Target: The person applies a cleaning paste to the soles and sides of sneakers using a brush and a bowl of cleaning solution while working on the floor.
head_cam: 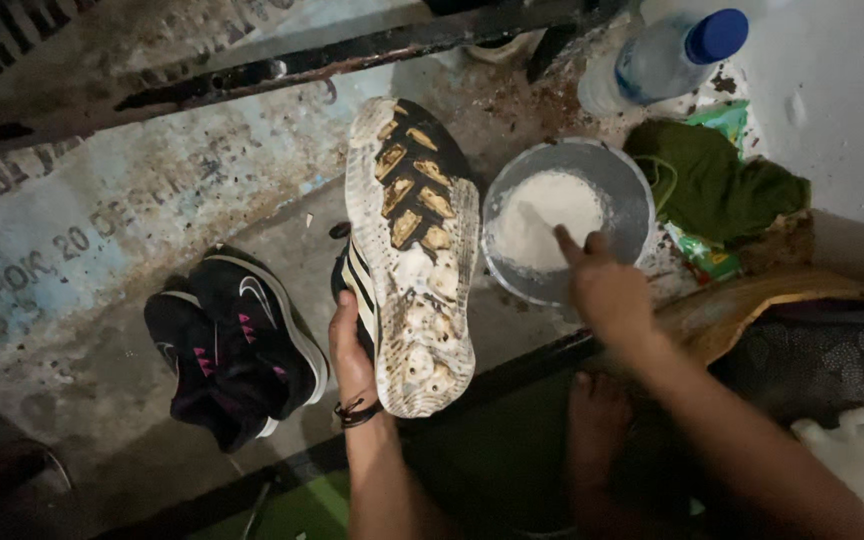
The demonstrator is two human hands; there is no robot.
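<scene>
1. The left hand (350, 345) grips a black sneaker (410, 255) by its side, fingers wrapped around the upper, holding it sole-up; the pale, dirty sole faces the camera.
2. The right hand (607, 290) hangs over a round metal bowl (632, 195), forefinger extended into the white powder (547, 220) inside; it holds nothing.
3. The bowl sits just beside the sneaker, on its right, on a stained concrete surface (102, 340).
4. A pair of black shoes (232, 345) with pink marks lies to the left, apart from the sneaker.
5. A green cloth (717, 185) and a clear plastic bottle (657, 60) with a blue cap lie beyond the bowl.
</scene>
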